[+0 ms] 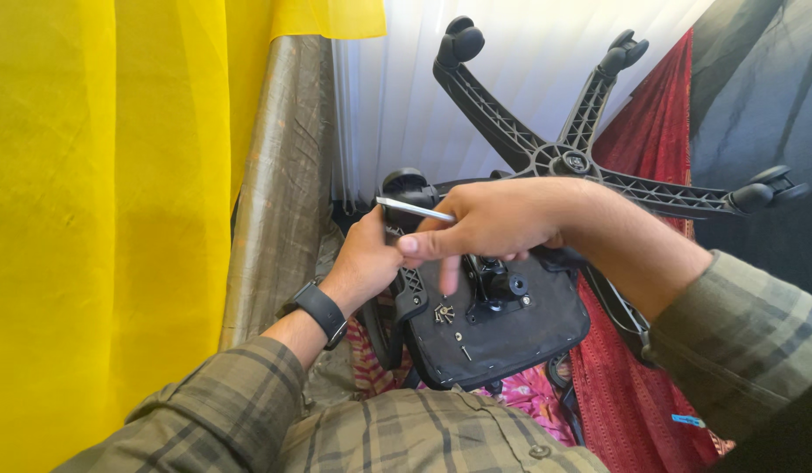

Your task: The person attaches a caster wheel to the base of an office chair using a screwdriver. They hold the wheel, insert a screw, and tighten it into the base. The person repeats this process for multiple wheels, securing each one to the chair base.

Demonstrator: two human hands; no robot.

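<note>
upturned chair base (564,158), seat plate (502,324) under inspection.
our right hand (485,223) pinches the hex key (415,209); left hand (367,258) grips the plate edge; keep key seated square.

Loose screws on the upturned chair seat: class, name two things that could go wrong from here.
1. The loose screws lie unsecured on the seat underside, which looks tilted toward the person; a nudge could roll them off into the cloth below.
2. The right hand holds the metal key only by its fingers; it might slip and drop behind the wheeled base, while the left hand steadies the chair.
</note>
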